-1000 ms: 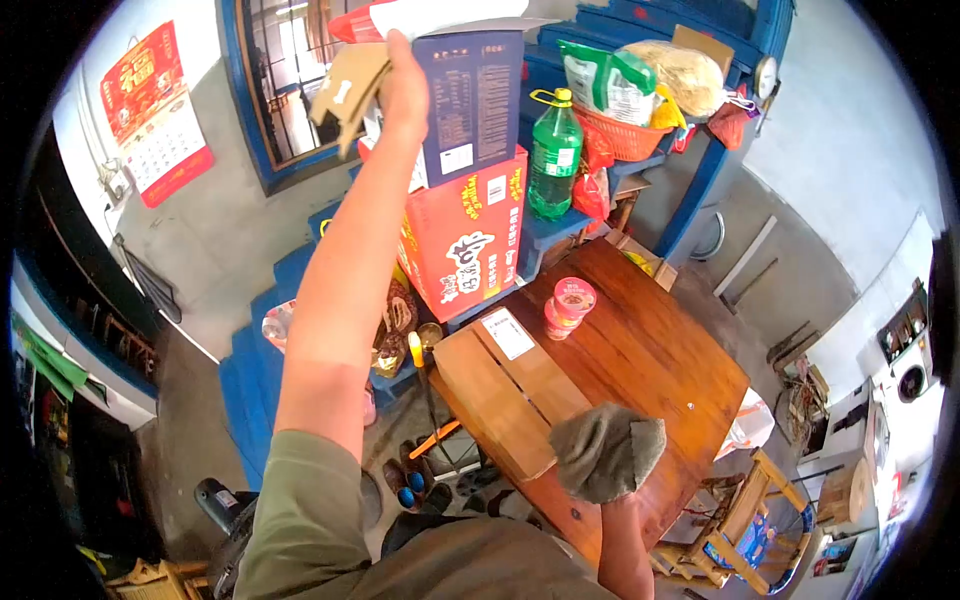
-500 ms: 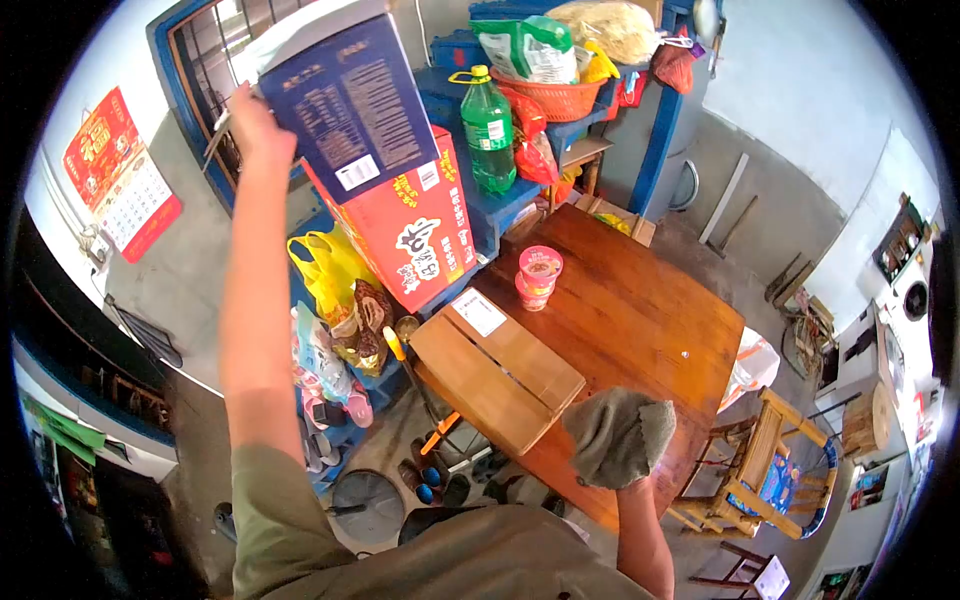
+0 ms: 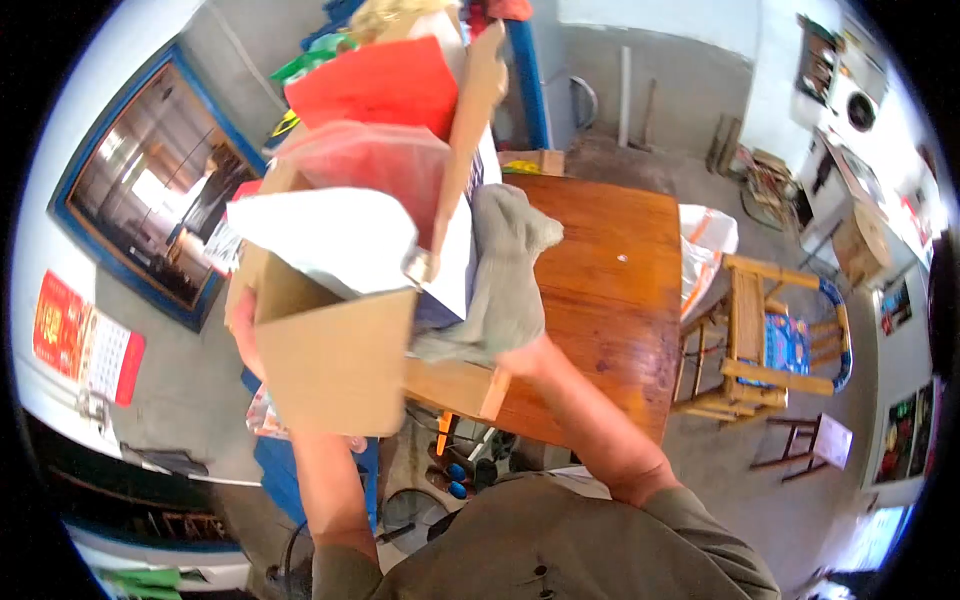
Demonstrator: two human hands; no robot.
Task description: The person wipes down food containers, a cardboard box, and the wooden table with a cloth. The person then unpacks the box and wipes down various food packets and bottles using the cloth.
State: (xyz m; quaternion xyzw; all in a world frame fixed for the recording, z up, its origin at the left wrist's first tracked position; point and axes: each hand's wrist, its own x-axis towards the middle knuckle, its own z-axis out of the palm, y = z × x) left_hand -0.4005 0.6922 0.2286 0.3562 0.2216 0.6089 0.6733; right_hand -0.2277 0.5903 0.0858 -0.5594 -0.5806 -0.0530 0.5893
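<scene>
An open cardboard box [image 3: 335, 360], blue and white outside, is tilted in front of me with its flaps up. Red material [image 3: 375, 88], clear plastic and a white sheet [image 3: 325, 232] show in its opening. My left hand [image 3: 246, 335] holds the box's left side, partly hidden by the flap. My right hand [image 3: 522, 355] grips a grey cloth [image 3: 508, 270] pressed against the box's right side. Beneath it, a closed brown carton [image 3: 460, 385] lies on the wooden table [image 3: 610, 300], mostly covered.
A bamboo chair [image 3: 745, 330] stands right of the table, with a small stool [image 3: 805, 445] beyond it. A white bag [image 3: 705, 245] is by the table's right edge. Shoes [image 3: 455, 475] lie on the floor below. A barred window [image 3: 160, 190] is at the left.
The blue box has come down off the red carton towards me, over the table, and its open top now faces me. My right hand has moved with the cloth to its side. The view has shifted.
</scene>
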